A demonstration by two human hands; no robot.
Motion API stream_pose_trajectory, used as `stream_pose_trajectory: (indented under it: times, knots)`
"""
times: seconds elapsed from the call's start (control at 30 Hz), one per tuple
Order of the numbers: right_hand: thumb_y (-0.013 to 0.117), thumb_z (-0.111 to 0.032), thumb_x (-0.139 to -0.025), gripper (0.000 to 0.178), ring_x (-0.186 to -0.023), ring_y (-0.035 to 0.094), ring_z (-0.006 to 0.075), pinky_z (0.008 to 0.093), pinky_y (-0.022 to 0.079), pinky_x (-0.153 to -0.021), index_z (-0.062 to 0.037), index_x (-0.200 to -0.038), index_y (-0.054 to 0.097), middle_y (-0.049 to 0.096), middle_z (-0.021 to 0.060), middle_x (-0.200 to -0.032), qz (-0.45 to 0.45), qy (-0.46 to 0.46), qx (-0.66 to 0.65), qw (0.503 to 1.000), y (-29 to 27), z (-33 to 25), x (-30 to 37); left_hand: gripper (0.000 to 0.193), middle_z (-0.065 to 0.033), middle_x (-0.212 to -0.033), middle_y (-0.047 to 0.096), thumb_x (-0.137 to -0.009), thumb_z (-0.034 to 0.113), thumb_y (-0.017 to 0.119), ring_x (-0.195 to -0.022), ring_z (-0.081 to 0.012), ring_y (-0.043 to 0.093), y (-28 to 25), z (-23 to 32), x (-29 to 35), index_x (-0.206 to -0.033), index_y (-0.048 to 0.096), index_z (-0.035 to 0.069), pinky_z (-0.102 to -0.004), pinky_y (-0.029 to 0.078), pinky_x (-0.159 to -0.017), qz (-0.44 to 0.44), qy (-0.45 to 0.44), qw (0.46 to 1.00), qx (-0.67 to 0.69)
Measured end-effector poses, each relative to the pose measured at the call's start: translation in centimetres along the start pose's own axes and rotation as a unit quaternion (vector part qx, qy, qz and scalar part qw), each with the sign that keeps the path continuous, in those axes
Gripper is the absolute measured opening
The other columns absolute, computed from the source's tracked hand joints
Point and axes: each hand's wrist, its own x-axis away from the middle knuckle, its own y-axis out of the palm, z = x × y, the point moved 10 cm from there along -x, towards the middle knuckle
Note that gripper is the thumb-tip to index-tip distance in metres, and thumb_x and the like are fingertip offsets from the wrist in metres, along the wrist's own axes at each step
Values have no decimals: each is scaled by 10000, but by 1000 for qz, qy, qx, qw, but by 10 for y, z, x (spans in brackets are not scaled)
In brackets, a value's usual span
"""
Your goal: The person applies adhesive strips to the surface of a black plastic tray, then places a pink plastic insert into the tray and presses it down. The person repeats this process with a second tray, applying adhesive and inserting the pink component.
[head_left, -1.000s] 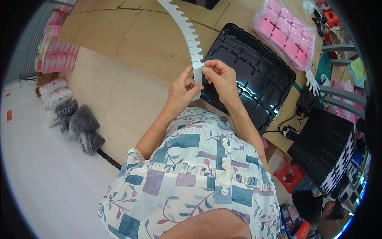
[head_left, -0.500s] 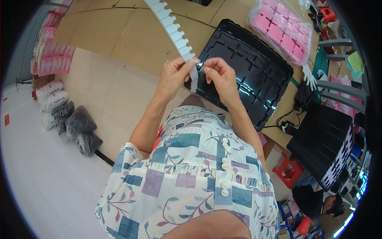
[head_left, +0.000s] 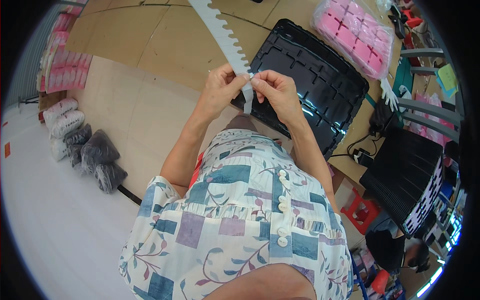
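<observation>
A long white strip [head_left: 218,32] with a row of notches along one edge runs from the far side toward me. My left hand [head_left: 217,94] is closed around its near part, thumb on top. Below the fingers its plain tail [head_left: 248,102] hangs down. Against the notched edge, my right hand [head_left: 278,95] has thumb and forefinger pinched together; whatever is between those fingertips is too small to make out. Just beyond and right of my hands lies a glossy black moulded plastic tray [head_left: 312,75] with cross-shaped ridges.
Pink moulded trays [head_left: 350,37] in clear plastic lie at the far right of the brown table [head_left: 175,35]. A white glove [head_left: 388,95] and a black stack [head_left: 400,182] are on the right, near a red stool [head_left: 361,212]. Filled bags [head_left: 100,147] stand on the left floor. Another person [head_left: 387,250] sits lower right.
My right fingertips have moved left onto the strip's notched edge. The strip has shifted slightly to the right and turned a little in my left hand.
</observation>
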Motion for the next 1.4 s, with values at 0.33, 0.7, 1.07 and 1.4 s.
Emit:
stream_pose_trajectory:
  times: [0.33,0.7,1.07,1.4]
  knots:
    - [753,-97,-825,126,-630,581,74,249,464,-537,-13,-886,682,652,1,-729,87,-86,224,967,-6,-25,10,80,-32,-864,663,-919,81,639,-683,-95,600,3,-1,5,-964,665,20,-243,469,-533,57,16,995,80]
    - [693,-42,-852,41,-651,564,121,244,461,-582,-47,-880,663,624,9,-798,80,-270,189,941,-15,-66,51,154,-81,-905,693,-978,156,602,-790,-157,687,-7,-7,-2,-1061,599,26,-247,505,-549,77,-7,987,140]
    - [734,-91,-833,78,-688,508,79,244,409,-631,-27,-875,718,571,-10,-797,247,64,356,899,-248,25,218,384,-141,-1010,719,-950,260,641,-736,-196,660,-188,-24,45,-1209,533,-2,-310,529,-611,340,81,874,-338]
    - [731,-119,-821,113,-795,593,252,362,458,-695,-21,-867,696,601,85,-838,165,-14,506,847,-196,11,196,406,-233,-922,693,-910,410,625,-928,-407,665,-62,-71,27,-1003,688,20,-488,506,-785,-19,-115,756,-644]
